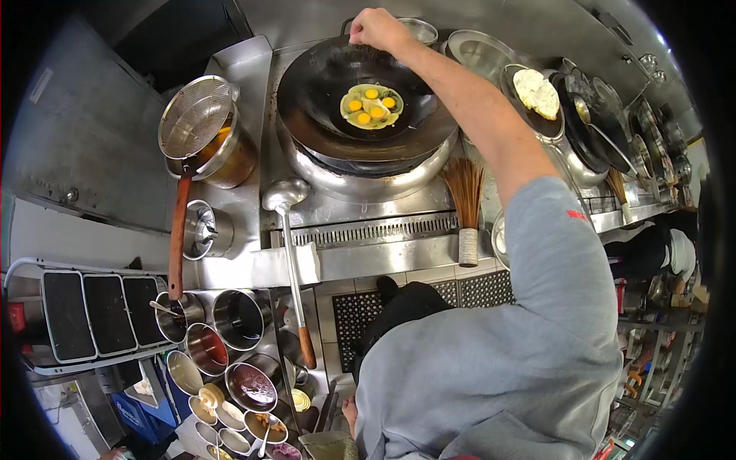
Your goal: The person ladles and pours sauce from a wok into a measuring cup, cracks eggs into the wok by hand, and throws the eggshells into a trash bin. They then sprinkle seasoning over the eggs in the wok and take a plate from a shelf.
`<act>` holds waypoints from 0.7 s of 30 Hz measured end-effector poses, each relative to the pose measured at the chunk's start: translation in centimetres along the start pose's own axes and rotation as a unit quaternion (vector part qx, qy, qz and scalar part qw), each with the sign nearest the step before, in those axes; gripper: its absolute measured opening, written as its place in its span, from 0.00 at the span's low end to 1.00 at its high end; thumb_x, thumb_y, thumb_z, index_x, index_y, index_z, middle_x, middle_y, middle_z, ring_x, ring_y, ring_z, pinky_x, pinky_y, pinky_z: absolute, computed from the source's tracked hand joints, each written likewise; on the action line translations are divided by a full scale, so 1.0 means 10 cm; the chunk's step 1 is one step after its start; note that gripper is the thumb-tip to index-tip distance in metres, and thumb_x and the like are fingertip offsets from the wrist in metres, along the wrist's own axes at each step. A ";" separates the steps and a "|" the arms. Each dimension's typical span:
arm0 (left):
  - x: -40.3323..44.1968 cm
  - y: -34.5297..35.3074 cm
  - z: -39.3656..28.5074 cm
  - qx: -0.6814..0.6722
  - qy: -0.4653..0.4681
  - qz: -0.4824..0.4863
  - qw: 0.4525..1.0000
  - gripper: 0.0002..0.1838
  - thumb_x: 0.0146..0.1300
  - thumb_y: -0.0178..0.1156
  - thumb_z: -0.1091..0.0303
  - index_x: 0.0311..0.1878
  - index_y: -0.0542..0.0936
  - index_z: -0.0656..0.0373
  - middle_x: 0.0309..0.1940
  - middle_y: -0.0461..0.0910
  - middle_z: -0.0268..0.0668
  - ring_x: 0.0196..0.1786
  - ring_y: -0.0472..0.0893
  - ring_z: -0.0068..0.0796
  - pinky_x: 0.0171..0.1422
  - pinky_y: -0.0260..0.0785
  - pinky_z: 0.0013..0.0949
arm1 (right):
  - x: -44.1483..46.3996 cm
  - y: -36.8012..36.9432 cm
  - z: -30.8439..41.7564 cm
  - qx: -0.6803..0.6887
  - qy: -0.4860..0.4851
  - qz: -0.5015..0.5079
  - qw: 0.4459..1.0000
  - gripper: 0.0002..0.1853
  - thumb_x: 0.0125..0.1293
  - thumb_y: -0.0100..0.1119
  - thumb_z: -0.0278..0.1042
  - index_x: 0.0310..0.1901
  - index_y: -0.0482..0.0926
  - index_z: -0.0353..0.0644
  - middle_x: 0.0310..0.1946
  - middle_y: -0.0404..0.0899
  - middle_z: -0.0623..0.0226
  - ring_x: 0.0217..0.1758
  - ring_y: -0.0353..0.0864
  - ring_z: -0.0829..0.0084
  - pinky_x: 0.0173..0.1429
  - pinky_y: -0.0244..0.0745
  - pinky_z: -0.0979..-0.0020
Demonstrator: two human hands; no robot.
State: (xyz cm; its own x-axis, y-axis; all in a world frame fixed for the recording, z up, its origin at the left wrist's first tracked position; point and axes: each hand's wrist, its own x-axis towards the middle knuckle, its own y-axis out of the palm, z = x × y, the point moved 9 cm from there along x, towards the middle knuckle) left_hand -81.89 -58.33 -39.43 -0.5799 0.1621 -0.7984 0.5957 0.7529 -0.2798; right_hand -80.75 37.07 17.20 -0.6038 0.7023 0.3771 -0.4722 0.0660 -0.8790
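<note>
My right hand (378, 29) is above the far rim of the black wok (314, 92), its fingers curled together in a pinch. Whatever they hold, if anything, is too small or hidden to make out. In the wok's middle lie several cracked eggs (371, 106), yolks whole, with the whites joined into one round. Of my left hand (350, 412), only a small part shows low beside my body, and its fingers cannot be made out. A steel ladle (285, 197) with a wooden handle rests at the front of the stove, away from both hands.
A wire strainer (198, 115) sits across a steel pot (239, 162) at left. Sauce containers (251, 386) crowd the lower left. A bamboo brush (465, 199) stands right of the wok. Fried eggs (536, 93) lie in a pan beyond my right arm. Another person (652, 249) is at far right.
</note>
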 end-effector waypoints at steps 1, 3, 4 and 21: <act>-0.04 0.01 -0.09 -0.003 0.007 -0.001 1.000 0.10 0.62 0.56 0.67 0.32 0.81 0.64 0.29 0.82 0.36 0.32 0.77 0.25 0.39 0.70 0.30 | 0.03 0.01 -0.09 -0.004 0.001 -0.012 1.000 0.07 0.52 0.68 0.33 0.34 0.86 0.43 0.33 0.85 0.58 0.40 0.85 0.59 0.48 0.79 0.61; 0.00 0.00 -0.05 -0.035 0.013 -0.012 0.999 0.10 0.62 0.56 0.67 0.32 0.81 0.64 0.29 0.82 0.37 0.32 0.77 0.25 0.40 0.70 0.30 | 0.01 -0.02 -0.18 -0.023 0.005 -0.026 0.999 0.08 0.53 0.67 0.33 0.34 0.86 0.42 0.32 0.85 0.57 0.40 0.85 0.58 0.47 0.79 0.61; -0.08 0.01 -0.13 -0.035 0.012 -0.013 0.999 0.10 0.62 0.56 0.67 0.32 0.81 0.64 0.29 0.82 0.37 0.32 0.77 0.25 0.40 0.70 0.30 | 0.03 0.00 -0.27 -0.039 0.016 -0.008 0.999 0.08 0.53 0.67 0.32 0.34 0.86 0.42 0.32 0.85 0.57 0.40 0.85 0.59 0.47 0.79 0.61; -0.24 0.13 -0.07 -0.041 -0.038 0.013 0.998 0.08 0.64 0.55 0.68 0.31 0.78 0.60 0.25 0.77 0.33 0.27 0.74 0.22 0.32 0.66 0.27 | -0.14 0.15 -0.48 -0.073 0.058 0.103 0.990 0.06 0.48 0.66 0.26 0.31 0.86 0.40 0.26 0.85 0.63 0.35 0.85 0.66 0.40 0.79 0.64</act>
State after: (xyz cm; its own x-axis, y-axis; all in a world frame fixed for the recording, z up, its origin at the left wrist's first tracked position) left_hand -80.10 -57.35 -37.47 -0.5196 0.1361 -0.8435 0.5604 0.7995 -0.2162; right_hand -77.51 39.64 13.99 -0.5950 0.7883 0.1567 -0.2435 0.0090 -0.9699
